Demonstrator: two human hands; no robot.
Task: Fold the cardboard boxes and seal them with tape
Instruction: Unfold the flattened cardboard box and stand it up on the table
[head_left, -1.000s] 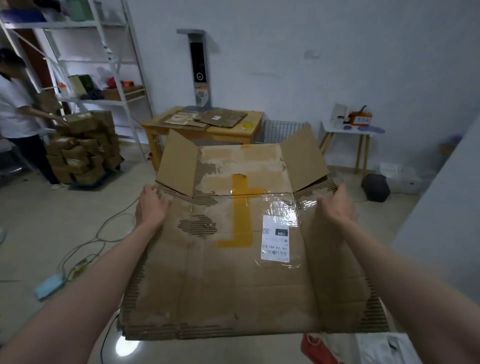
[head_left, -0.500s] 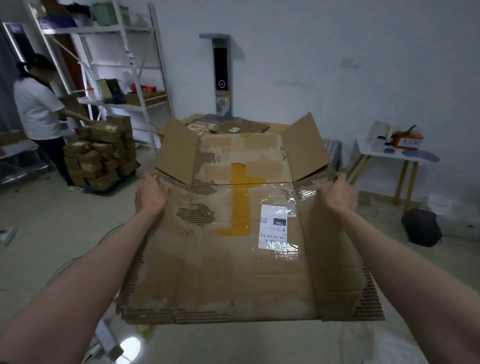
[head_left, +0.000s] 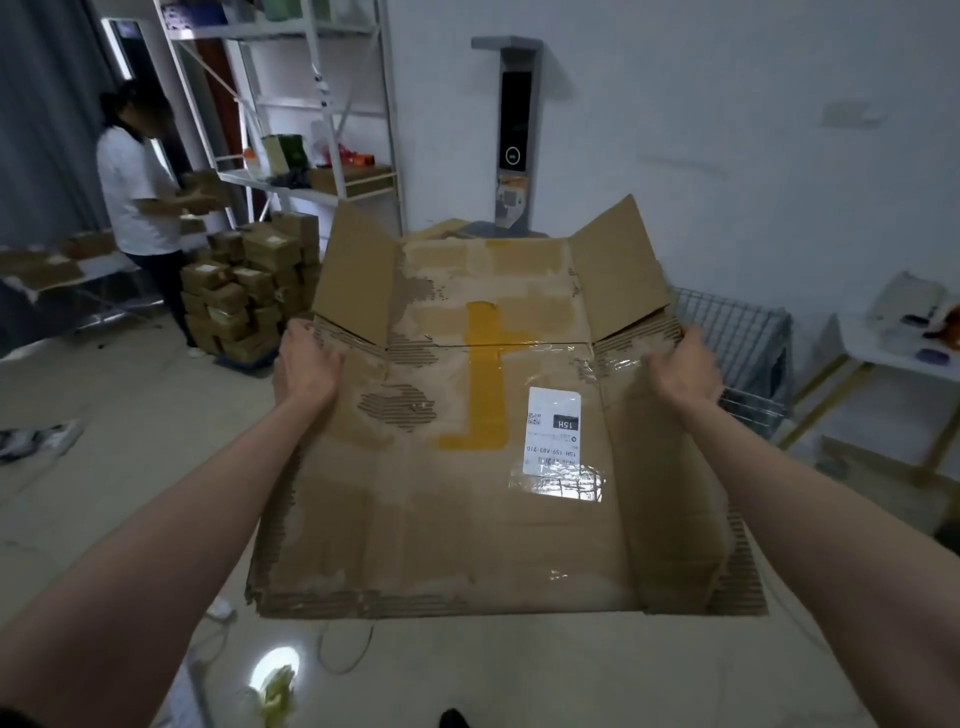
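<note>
Head | both hands' fingers still grasping flattened cardboard box (head_left: 467, 467) edges | view panned right; grip unchanged

Two bare forearms, no sleeves in view right down to the frame's lower corners. No watch, ring, band or glove on left hand (head_left: 307, 364) or right hand (head_left: 684, 368). Short nails, so far as the slight blur allows.
</note>
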